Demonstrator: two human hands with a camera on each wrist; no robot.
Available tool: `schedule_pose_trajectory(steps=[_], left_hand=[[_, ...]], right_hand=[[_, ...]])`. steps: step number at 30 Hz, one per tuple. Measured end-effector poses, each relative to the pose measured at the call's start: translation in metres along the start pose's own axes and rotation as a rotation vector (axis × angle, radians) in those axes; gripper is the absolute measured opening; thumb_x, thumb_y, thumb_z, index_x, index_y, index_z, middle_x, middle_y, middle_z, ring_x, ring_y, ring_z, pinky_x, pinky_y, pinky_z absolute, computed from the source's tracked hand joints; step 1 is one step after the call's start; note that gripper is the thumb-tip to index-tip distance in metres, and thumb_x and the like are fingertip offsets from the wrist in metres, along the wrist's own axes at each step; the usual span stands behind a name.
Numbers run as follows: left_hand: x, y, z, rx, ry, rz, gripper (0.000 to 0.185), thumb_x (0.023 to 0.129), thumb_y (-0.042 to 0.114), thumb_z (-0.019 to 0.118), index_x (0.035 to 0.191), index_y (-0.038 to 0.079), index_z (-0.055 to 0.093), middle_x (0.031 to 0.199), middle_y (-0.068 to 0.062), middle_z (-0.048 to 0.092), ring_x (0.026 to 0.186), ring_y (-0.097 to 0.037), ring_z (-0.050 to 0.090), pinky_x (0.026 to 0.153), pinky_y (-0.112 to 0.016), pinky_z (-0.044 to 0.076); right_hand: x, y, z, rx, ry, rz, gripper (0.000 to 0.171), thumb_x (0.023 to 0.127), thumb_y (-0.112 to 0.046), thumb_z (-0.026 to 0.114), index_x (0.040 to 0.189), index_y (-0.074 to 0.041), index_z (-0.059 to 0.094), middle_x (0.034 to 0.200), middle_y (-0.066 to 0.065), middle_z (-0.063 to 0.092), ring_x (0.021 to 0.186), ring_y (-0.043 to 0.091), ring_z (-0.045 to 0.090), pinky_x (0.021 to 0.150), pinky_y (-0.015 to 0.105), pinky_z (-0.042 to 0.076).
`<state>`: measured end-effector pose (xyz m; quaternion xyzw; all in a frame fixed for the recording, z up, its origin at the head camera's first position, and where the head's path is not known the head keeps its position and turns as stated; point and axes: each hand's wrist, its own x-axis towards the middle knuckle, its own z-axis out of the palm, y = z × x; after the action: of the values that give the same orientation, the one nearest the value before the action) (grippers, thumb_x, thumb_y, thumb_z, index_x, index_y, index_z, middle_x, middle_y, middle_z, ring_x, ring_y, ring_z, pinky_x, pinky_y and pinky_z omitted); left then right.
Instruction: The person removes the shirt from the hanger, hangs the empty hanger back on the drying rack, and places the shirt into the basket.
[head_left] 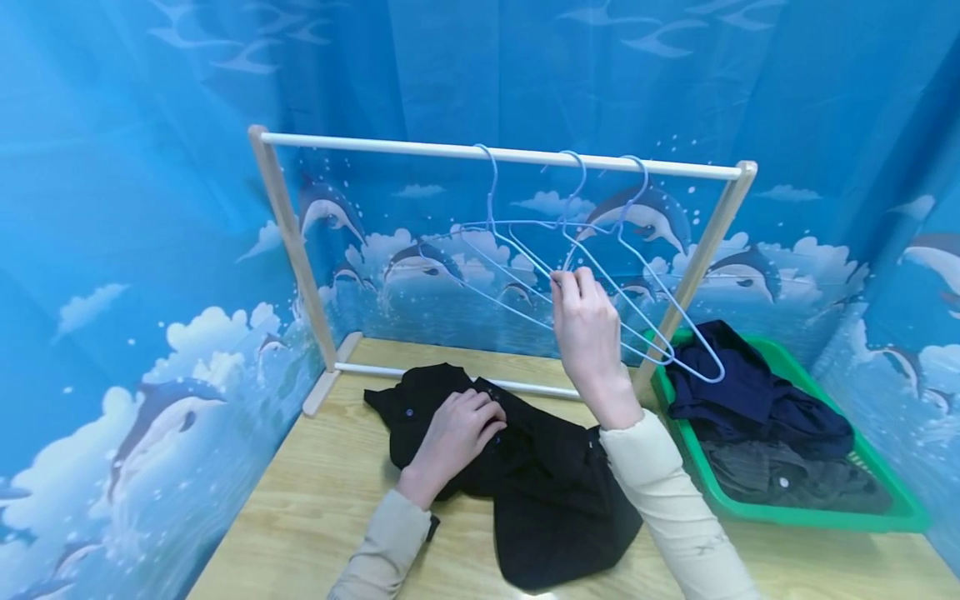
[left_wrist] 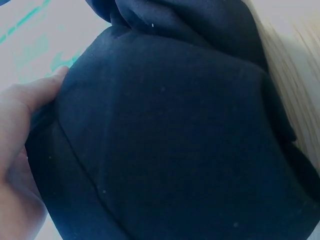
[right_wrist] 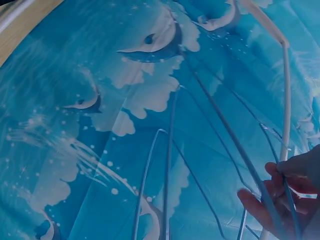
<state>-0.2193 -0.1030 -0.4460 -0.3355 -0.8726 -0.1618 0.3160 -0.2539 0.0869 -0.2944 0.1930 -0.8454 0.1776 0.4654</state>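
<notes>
the right hand [head_left: 588, 321] is raised at the middle of the head view, its fingers pinched on the wire of a hanger [head_left: 600, 275]; the right wrist view shows fingertips [right_wrist: 272, 192] curled round thin pale wires against the blue backdrop. three hangers of light blue wire hang by their hooks from one white rail [head_left: 420, 150], bunched from the rail's middle toward its 3 o'clock end, their shoulders overlapping so that i cannot tell for sure which one the fingers hold. the rail tops one rack with two wooden posts [head_left: 288, 242], one at each end, and one white bar low between their feet. at 7 o'clock from the right hand, the left hand [head_left: 457, 433] rests palm down on a black garment [head_left: 547, 492], fingers loosely bent over the cloth; in the left wrist view the thumb [left_wrist: 37, 92] lies along the edge of the dark fabric, and whether the fingers grip it or only press cannot be told. the garment lies crumpled on the wooden table [head_left: 300, 517], just in front of the rack's low bar, with small buttons showing near the hand. at 3 o'clock from the garment stands one green basket [head_left: 795, 512], touching the rack's right post, holding a dark blue garment [head_left: 742, 387] on top and a grey garment [head_left: 780, 479] below it. a blue curtain [head_left: 135, 250] printed with dolphins and clouds closes the scene on three sides.
</notes>
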Motion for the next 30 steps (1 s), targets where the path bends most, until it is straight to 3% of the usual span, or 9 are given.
schedule_pose_trajectory(steps=[5,8,15,23,26,30], left_hand=[[-0.001,0.000,0.001,-0.002,-0.021,-0.011,0.008,0.088,0.021,0.081,0.089,0.020,0.074,0.086,0.007,0.066,0.081,-0.013,0.059,0.075,-0.030,0.050],[-0.001,0.000,0.001,-0.007,-0.027,-0.014,0.008,0.087,0.021,0.081,0.089,0.020,0.074,0.086,0.007,0.066,0.081,-0.013,0.059,0.076,-0.030,0.050],[-0.002,-0.003,0.002,-0.012,-0.015,-0.008,0.008,0.087,0.020,0.082,0.089,0.020,0.074,0.086,0.007,0.066,0.080,-0.013,0.059,0.074,-0.031,0.050],[-0.002,-0.006,0.002,-0.017,0.005,-0.029,0.006,0.090,0.023,0.079,0.091,0.018,0.076,0.086,0.005,0.068,0.080,-0.014,0.060,0.070,-0.031,0.049],[-0.002,-0.008,-0.001,-0.048,0.010,-0.073,0.006,0.096,0.021,0.072,0.097,0.016,0.075,0.088,0.004,0.069,0.082,-0.014,0.063,0.072,-0.031,0.052],[0.000,-0.008,-0.006,-0.170,0.011,-0.210,0.011,0.103,0.010,0.058,0.107,0.010,0.068,0.095,0.000,0.068,0.087,-0.013,0.065,0.077,-0.031,0.055]], right_hand=[[-0.006,0.003,0.002,-0.095,0.043,-0.056,0.020,0.103,-0.015,0.061,0.114,-0.002,0.071,0.100,0.016,0.063,0.083,0.033,0.060,0.057,0.040,0.055],[-0.008,0.004,0.000,-0.099,0.057,-0.094,0.021,0.101,-0.013,0.062,0.119,-0.005,0.070,0.106,0.016,0.064,0.089,0.034,0.060,0.062,0.041,0.056],[-0.022,0.004,-0.008,-0.039,0.087,-0.187,0.022,0.096,-0.007,0.070,0.118,-0.007,0.071,0.109,0.017,0.066,0.098,0.035,0.061,0.075,0.045,0.058],[-0.061,0.002,-0.013,0.089,0.169,-0.316,0.017,0.100,-0.010,0.063,0.113,-0.007,0.074,0.101,0.015,0.070,0.089,0.034,0.063,0.070,0.045,0.057],[-0.078,0.001,-0.011,0.128,0.160,-0.336,0.020,0.103,-0.015,0.059,0.111,-0.007,0.075,0.099,0.013,0.071,0.087,0.032,0.065,0.069,0.043,0.058],[-0.098,0.002,-0.004,0.156,0.068,-0.309,0.020,0.101,-0.016,0.060,0.112,-0.008,0.074,0.100,0.010,0.071,0.087,0.029,0.065,0.071,0.041,0.058]])
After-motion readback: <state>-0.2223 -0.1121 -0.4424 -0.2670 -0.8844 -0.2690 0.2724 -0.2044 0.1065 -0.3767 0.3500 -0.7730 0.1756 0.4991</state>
